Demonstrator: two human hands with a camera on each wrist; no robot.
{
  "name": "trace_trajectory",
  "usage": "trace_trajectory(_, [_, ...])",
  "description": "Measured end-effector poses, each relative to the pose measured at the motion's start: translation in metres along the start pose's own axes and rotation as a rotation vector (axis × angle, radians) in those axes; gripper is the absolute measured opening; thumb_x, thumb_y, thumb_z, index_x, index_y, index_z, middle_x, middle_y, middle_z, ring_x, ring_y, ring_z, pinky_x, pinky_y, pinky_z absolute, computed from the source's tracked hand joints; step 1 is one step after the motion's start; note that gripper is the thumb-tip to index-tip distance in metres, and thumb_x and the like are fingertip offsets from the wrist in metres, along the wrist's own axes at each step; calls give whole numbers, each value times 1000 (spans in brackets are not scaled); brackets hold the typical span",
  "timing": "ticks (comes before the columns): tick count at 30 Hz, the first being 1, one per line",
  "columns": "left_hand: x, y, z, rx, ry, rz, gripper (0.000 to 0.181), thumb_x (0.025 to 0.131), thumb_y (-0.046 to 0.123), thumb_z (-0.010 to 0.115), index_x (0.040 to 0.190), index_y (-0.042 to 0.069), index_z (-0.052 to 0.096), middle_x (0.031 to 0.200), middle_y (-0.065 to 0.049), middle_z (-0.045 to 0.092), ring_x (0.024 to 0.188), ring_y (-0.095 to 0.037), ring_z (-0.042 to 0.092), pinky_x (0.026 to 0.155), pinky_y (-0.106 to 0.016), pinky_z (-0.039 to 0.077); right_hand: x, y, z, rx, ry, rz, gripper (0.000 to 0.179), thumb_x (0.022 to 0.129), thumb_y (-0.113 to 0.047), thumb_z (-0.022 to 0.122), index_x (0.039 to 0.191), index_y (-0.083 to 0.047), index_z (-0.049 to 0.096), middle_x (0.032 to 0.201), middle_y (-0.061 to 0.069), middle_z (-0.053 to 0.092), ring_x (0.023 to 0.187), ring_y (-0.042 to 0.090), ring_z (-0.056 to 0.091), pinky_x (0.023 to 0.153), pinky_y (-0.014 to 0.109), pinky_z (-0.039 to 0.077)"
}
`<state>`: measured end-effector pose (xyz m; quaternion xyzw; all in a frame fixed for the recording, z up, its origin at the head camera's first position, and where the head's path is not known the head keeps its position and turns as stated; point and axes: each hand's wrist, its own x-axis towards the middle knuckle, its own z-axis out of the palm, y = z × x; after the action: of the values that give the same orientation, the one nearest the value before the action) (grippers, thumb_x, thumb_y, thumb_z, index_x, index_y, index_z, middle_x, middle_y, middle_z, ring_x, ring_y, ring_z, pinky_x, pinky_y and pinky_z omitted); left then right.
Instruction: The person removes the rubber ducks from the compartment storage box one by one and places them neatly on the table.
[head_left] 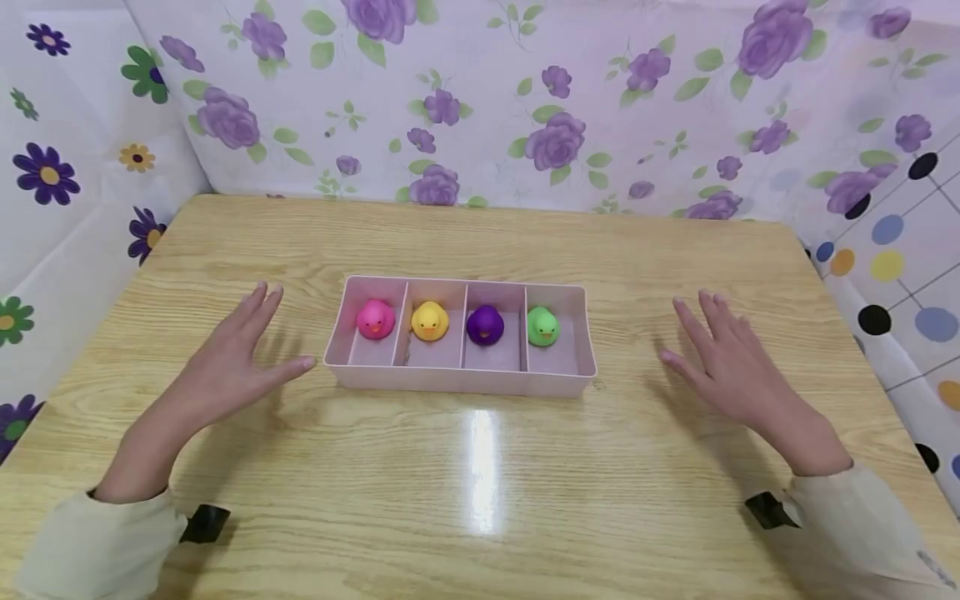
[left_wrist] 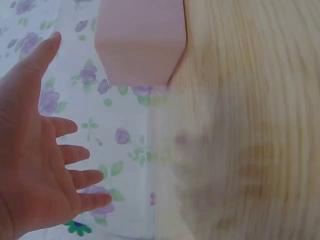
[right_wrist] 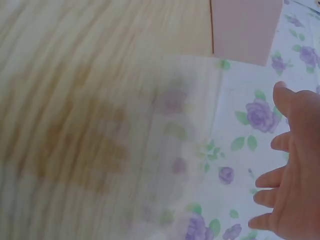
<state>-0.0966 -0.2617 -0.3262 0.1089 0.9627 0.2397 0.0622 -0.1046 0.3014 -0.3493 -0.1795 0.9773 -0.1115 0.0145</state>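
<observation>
Head view: Left hand (head_left: 223, 367), divided tray (head_left: 461, 381) and right hand (head_left: 738, 371) are being seen across a wooden table (head_left: 630, 500).
The left hand is being held just beside the tray's left end, its fingers spread and released. In separate compartments (head_left: 564, 354), a pink duck (head_left: 375, 319), yellow duck (head_left: 430, 322), purple duck (head_left: 485, 325) and green duck (head_left: 543, 327) are being held by the tray. Beyond the right end, the right hand is being held apart, fingers extended and free.

The head view looks forward and down over the whole tray (head_left: 461, 381), while the lower, nearer wrist views each catch one end against flowered cloth (head_left: 495, 92).
</observation>
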Motion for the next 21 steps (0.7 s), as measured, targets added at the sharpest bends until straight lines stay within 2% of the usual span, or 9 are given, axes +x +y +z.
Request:
trace_trajectory(3, [2,3,2,-145,-26,0,96,91,42,66,156,11,3,160,-15,-3,141,-47,5,103,-71,14,4,-6,-1,33,21,-30,74,100,-40,51,152,2,21,150,35,19,135,53,19,103,67,20])
trace_trajectory(5, [6,5,5,-234,-38,23,95,91,36,67,156,12,3,161,-13,-1,141,-47,9,104,-68,16,7,-11,-3,46,20,-38,73,99,-39,54,151,2,23,149,34,24,131,53,27,100,67,26])
trace_trajectory(9, [16,9,11,-361,-68,52,95,90,28,69,157,16,2,161,-13,3,137,-51,17,106,-64,20,17,-22,-4,79,20,-47,70,99,-37,55,150,3,28,148,31,29,129,52,33,99,65,30])
trace_trajectory(15, [24,15,18,-433,-99,10,100,88,26,73,157,20,1,160,-17,6,137,-51,20,106,-62,24,42,-41,-4,142,58,-65,63,98,-34,57,147,0,36,148,26,34,131,47,34,101,63,31])
trace_trajectory(21, [34,19,30,-507,-118,34,102,86,21,74,157,15,0,159,-20,4,141,-45,15,108,-60,24,57,-53,-2,177,58,-53,62,98,-33,58,146,0,38,145,23,40,132,42,36,103,59,32])
